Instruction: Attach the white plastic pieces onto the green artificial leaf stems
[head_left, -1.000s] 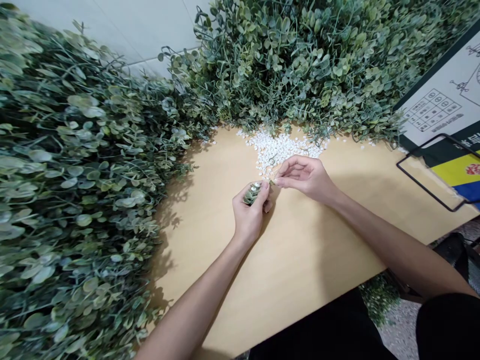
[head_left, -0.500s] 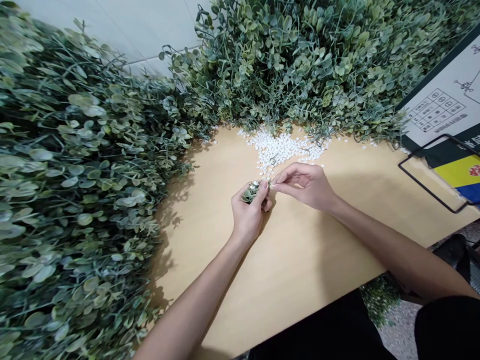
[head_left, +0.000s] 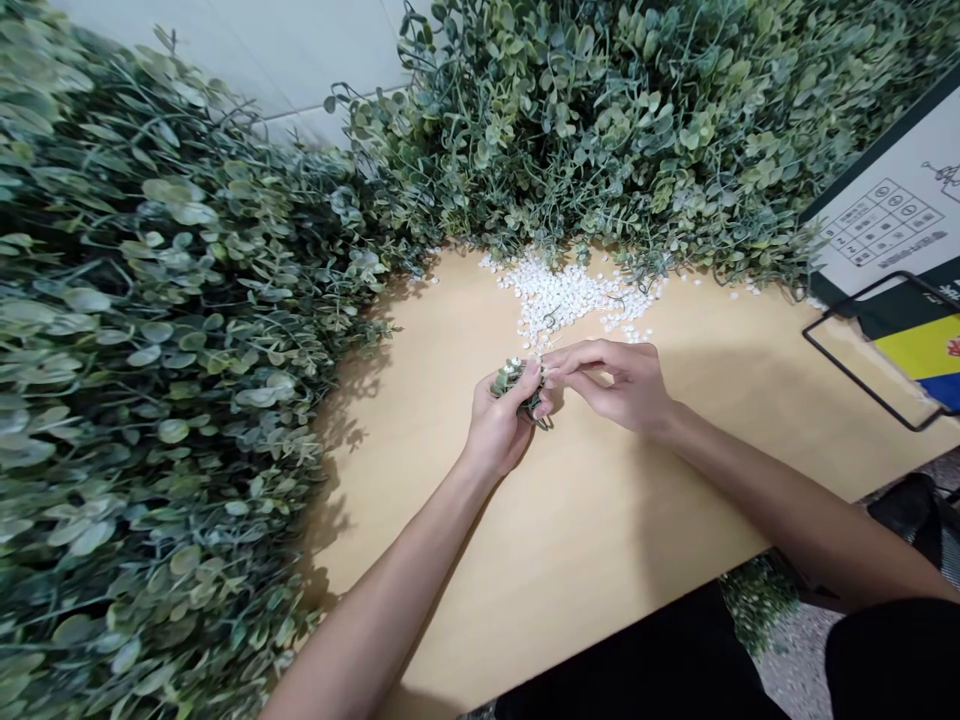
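Right hand (head_left: 628,388) closer in — leafy sprig (head_left: 507,378) pinched between left fingers (head_left: 528,384) — right fingers (head_left: 576,361): hold unclear.

Moderately bright, diffuse light leaves soft shadows on the tabletop (head_left: 540,560) beside the foliage (head_left: 187,400) and under the right arm (head_left: 757,490); wide-angle stretching smears the edges, and detail around the right fingers (head_left: 589,353) is soft.

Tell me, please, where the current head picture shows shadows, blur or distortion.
Head view: soft shadows on the table, beside the picture-left foliage and around the right forearm; head view: that foliage looks soft and stretched toward the edge; head view: fine detail at the fingertips of the right hand is unclear.
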